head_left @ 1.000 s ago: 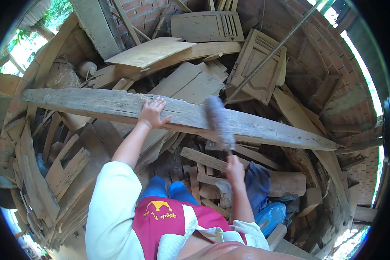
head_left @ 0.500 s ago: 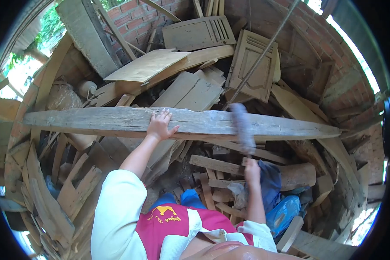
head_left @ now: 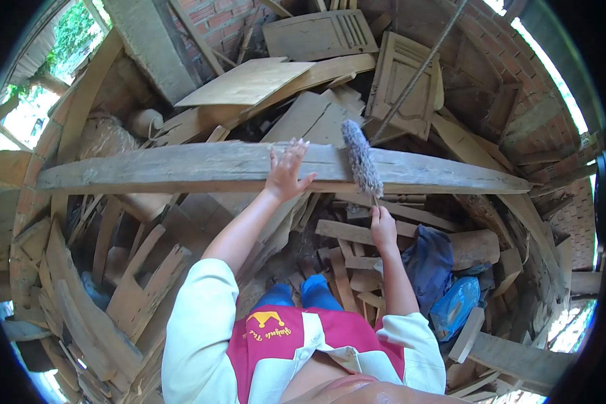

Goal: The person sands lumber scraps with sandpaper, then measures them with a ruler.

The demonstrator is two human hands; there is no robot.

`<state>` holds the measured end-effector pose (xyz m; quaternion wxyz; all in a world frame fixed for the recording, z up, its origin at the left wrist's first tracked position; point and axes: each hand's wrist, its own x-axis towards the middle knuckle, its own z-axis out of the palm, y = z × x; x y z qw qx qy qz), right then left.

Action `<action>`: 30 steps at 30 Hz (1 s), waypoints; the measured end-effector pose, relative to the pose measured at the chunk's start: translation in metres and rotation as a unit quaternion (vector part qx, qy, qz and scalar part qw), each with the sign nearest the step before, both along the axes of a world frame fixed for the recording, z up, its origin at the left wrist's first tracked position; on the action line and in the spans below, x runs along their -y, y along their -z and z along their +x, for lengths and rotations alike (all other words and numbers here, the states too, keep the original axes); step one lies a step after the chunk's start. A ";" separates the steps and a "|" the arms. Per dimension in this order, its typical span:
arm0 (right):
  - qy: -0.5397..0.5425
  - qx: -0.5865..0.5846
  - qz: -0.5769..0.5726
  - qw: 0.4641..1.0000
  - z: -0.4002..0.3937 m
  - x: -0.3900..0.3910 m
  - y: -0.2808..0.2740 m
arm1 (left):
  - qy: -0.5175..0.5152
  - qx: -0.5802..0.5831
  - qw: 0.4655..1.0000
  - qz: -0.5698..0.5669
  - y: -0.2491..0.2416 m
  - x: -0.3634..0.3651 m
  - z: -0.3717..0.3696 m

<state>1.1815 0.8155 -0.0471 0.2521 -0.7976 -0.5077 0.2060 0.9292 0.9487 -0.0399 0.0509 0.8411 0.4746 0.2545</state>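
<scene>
A long, weathered wooden beam (head_left: pixel 209 165) spans the view from side to side in front of me. My left hand (head_left: pixel 288 168) lies on its top near the middle, fingers spread. My right hand (head_left: pixel 384 227) is closed round the thin handle of a fluffy grey duster (head_left: pixel 361 158). The duster's head overlaps the beam to the right of my left hand, its tip pointing up and slightly left.
Beyond the beam lie a pale plywood sheet (head_left: pixel 246 84), panelled cabinet doors (head_left: pixel 404 87) and planks. A leaning rod (head_left: pixel 421 64) slants behind the duster. Scrap wood (head_left: pixel 347 279), dark blue cloth (head_left: pixel 429 259) and a blue plastic bag (head_left: pixel 455 308) lie near my legs.
The duster has gone from blurred over the beam to sharp, its head now leaning left. My left hand has slid a little right along the beam. The whole view has shifted slightly.
</scene>
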 end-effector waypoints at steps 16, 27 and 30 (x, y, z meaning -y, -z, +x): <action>-0.090 0.042 0.026 0.995 -0.094 -0.001 -0.038 | -0.403 -0.179 0.891 -0.102 -0.043 0.074 -0.298; -0.128 0.072 0.042 0.988 -0.144 -0.005 -0.032 | -0.354 -0.179 0.908 -0.137 -0.041 0.082 -0.315; -0.314 0.109 0.017 0.943 -0.163 0.012 -0.052 | -0.346 -0.169 0.908 -0.167 -0.040 0.081 -0.316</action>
